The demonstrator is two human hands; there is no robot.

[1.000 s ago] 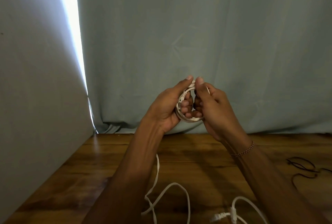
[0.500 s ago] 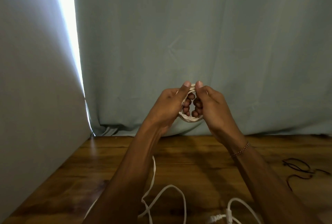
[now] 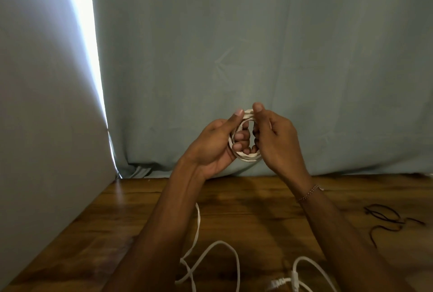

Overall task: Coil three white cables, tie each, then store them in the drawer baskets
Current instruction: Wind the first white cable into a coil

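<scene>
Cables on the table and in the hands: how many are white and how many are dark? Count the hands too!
White cables: 3, a coil gripped by both hands, a loose one and another on the table.
Dark cords: 1 tangle; strands cannot be told apart.
Hands: 2, left hand, right hand.
Total: 6.

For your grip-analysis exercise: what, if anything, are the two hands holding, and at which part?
Both hold one coiled white cable above the table. The left hand grips the coil's left side, fingers through the loop; the right hand pinches its top right.
</scene>
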